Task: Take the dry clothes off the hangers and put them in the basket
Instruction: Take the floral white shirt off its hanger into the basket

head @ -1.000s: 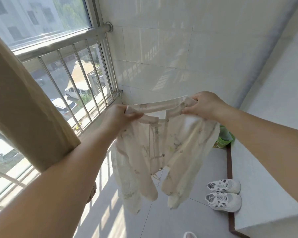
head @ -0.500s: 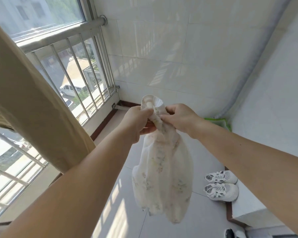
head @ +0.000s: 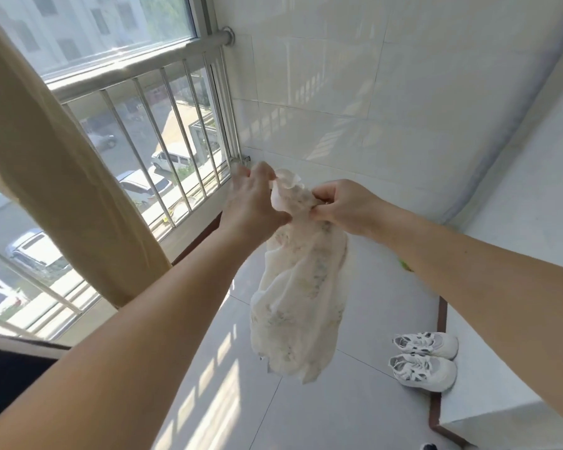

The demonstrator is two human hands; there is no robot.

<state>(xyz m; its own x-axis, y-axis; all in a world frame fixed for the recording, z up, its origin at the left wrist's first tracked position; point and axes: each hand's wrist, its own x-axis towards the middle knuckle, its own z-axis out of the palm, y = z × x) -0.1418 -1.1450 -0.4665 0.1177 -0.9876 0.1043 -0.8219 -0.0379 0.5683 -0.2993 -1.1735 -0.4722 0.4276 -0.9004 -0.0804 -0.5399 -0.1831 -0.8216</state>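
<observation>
Both hands, left (head: 257, 203) and right (head: 342, 206), pinch my bunched blouse (head: 301, 287) top; light, limp, best gathered underneath.

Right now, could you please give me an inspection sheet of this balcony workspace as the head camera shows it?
Surface: pale tiled floor, sunlit stripes on it.
Job's things: cream floral garment, bunched at the top and hanging free above the floor; no hanger or basket seen.
Clutter: pair of white shoes side by side by the low white ledge; a green scrap behind the right forearm, too hidden to identify.
Grippers: left hand and right hand both grip the garment's gathered top.
Cables: nothing seen.
Surroundings: barred window with parked cars below, tan cloth hanging on the left, white tiled wall.
</observation>
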